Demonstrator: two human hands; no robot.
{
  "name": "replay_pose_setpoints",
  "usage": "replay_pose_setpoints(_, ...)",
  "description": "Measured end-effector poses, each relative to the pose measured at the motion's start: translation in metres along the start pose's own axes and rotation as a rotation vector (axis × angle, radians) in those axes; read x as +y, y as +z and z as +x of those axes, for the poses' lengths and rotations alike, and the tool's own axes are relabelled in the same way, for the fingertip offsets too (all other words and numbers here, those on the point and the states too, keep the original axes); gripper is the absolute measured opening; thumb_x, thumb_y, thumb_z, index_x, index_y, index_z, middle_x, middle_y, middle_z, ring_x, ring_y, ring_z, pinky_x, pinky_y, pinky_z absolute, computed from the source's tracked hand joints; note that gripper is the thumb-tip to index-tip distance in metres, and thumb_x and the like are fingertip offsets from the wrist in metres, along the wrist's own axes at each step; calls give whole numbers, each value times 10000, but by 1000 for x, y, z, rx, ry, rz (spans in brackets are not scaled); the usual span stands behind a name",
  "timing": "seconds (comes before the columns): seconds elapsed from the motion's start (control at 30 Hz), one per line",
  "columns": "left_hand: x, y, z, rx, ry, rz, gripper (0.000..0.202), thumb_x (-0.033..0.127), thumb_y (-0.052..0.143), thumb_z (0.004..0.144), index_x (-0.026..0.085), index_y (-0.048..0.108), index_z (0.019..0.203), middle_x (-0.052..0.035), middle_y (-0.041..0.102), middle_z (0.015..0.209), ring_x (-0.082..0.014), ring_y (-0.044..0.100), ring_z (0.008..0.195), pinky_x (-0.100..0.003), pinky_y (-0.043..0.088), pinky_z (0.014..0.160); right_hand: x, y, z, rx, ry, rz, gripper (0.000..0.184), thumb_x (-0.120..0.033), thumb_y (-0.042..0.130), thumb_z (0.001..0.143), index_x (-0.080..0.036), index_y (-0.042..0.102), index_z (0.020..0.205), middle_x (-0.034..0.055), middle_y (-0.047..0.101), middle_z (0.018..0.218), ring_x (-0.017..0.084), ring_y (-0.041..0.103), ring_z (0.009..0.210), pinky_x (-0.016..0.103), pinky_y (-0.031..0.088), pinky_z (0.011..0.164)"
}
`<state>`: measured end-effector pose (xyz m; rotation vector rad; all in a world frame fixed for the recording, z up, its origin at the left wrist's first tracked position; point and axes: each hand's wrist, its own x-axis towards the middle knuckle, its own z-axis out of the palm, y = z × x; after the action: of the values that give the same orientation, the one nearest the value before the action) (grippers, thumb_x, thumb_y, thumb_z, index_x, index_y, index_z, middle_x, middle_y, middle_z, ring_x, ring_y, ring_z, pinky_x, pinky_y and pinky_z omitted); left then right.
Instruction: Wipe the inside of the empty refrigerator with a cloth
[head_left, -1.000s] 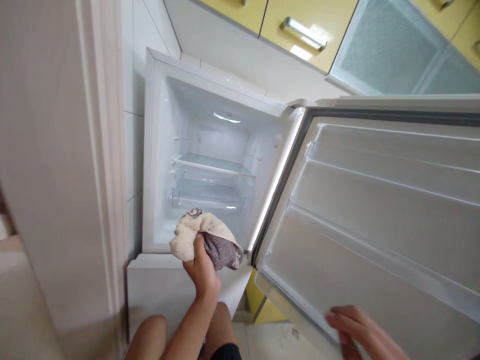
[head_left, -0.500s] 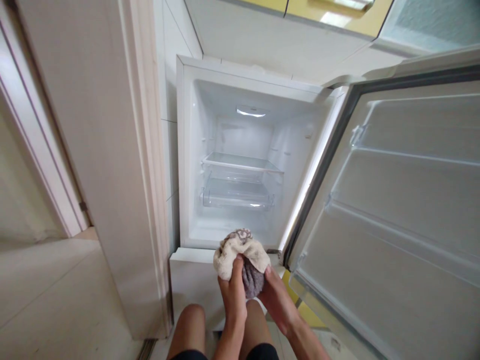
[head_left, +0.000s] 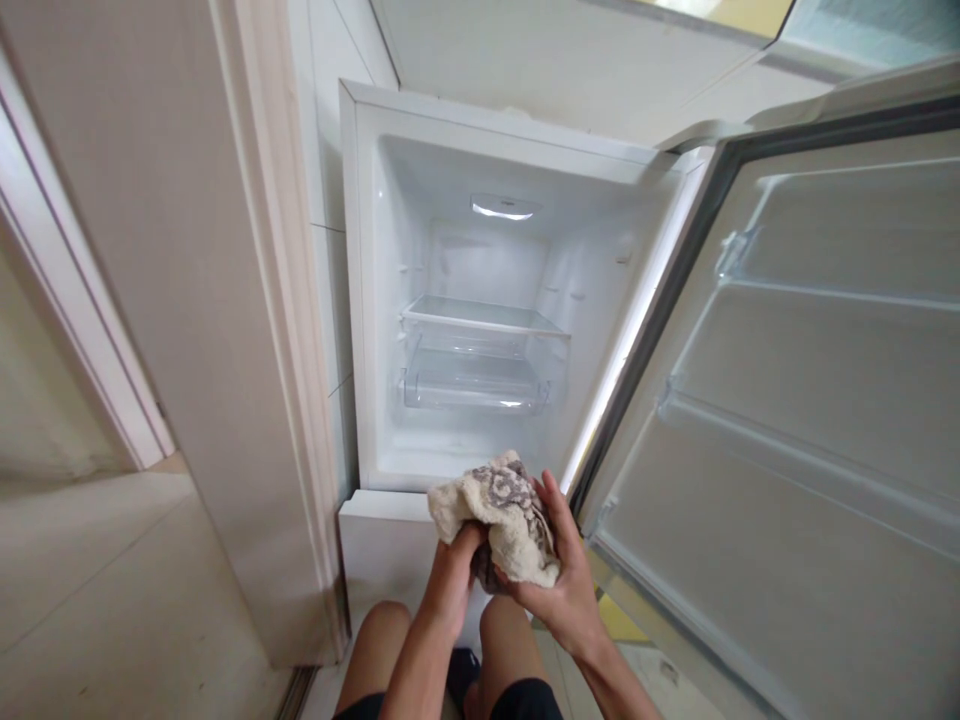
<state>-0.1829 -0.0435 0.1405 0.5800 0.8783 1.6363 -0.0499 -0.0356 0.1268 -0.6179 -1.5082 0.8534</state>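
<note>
Between both hands is a bunched cream and grey-brown towel (head_left: pixel 499 510) with a pattern on it. My left hand (head_left: pixel 454 565) grips its left underside, the thumb pressed into the folds. My right hand (head_left: pixel 564 575) wraps its right side, with fingers up along the edge and the thumb beneath. The towel is held in front of the open fridge (head_left: pixel 364 300), just below the level of its floor. Inside the fridge are a glass shelf (head_left: pixel 487 316) and a clear drawer (head_left: pixel 476 395).
The fridge door (head_left: pixel 810 400) stands wide open on the right, with clear door shelves. A wooden door frame (head_left: pixel 262 300) rises close on the left. Below is a white lower door (head_left: pixel 386 560); my knees (head_left: pixel 382 640) are near it. A yellow cabinet (head_left: pixel 720 15) hangs above.
The towel has been turned and refolded, so more of its patterned side shows. My right hand has moved up around its right side. The view has shifted slightly closer.
</note>
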Motion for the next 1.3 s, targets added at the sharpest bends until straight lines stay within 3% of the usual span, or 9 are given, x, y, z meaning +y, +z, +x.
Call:
replay_pose_setpoints(0.17, -2, -6, -10, 58, -139, -233, 523, 307, 874, 400, 176, 753, 892, -75, 793, 884, -339, 725, 1007, -442, 575, 933, -17, -3, 1, -83, -88, -42, 1009, -182, 810, 737, -385, 316, 1593, 62, 561, 1502, 264, 563, 1363, 398, 501, 1113)
replay_pose_setpoints(0.37, -9, -22, -17, 84, -193, -276, 569, 220, 901, 287, 202, 750, 835, -74, 802, 873, -336, 747, 927, -419, 612, 840, -22, -6, 0, -119, -56, -15, 881, -302, 831, 769, -384, 412, 1539, 61, 638, 1400, 237, 623, 1283, 363, 528, 1071)
replay_pose_setpoints(0.53, -5, -17, -16, 180, 29, -247, 576, 271, 940, 400, 198, 736, 934, -43, 799, 916, -288, 749, 950, -392, 608, 870, -6, -3, -1, -50, 130, -10, 803, -370, 831, 792, -358, 456, 1502, 85, 579, 1476, 254, 562, 1356, 433, 482, 1129)
replay_pose_setpoints(0.63, -3, -15, -6, 349, 204, -222, 605, 273, 944, 478, 176, 712, 1028, -55, 787, 1000, -255, 735, 1008, -375, 578, 945, 3, 1, -3, 100, 210, -45, 664, -410, 768, 851, -315, 491, 1447, 120, 586, 1454, 268, 589, 1320, 490, 512, 1091)
replay_pose_setpoints(0.73, -6, -22, 6, 594, 362, -179, 693, 261, 936, 528, 183, 657, 1158, -78, 757, 1129, -240, 713, 1072, -394, 538, 1022, -2, 6, -12, 210, 135, -215, 518, -381, 701, 910, -299, 530, 1391, 114, 639, 1361, 251, 643, 1222, 484, 552, 1033)
replay_pose_setpoints(0.8, -8, -28, 10, 690, 398, -143, 748, 247, 929, 535, 198, 611, 1210, -84, 738, 1172, -228, 710, 1065, -397, 535, 1019, -11, 11, -18, 114, 0, -385, 476, -302, 669, 931, -314, 546, 1391, 92, 663, 1308, 234, 654, 1184, 462, 559, 1026)
replay_pose_setpoints(0.97, -9, -31, 2, 495, 200, -111, 791, 224, 897, 587, 235, 527, 1286, -78, 730, 1161, -212, 724, 996, -345, 577, 903, -14, 31, -16, -354, -205, -626, 592, -200, 624, 917, -328, 515, 1486, 102, 548, 1483, 280, 512, 1391, 508, 491, 1136)
replay_pose_setpoints(1.13, -1, -29, -6, 333, 109, -60, 750, 260, 909, 574, 199, 552, 1230, -92, 734, 1130, -232, 728, 989, -316, 579, 857, 11, 37, -11, -353, -50, -680, 832, -258, 675, 889, -289, 283, 1622, 124, 308, 1657, 315, 307, 1536, 556, 357, 1229)
replay_pose_setpoints(1.3, 6, -28, -9, 196, 108, 21, 824, 286, 911, 523, 179, 557, 1259, -64, 754, 984, -234, 727, 895, -309, 565, 811, 15, 41, -4, -273, 48, -589, 957, -251, 726, 811, -240, 226, 1627, 137, 258, 1675, 321, 253, 1554, 554, 269, 1262)
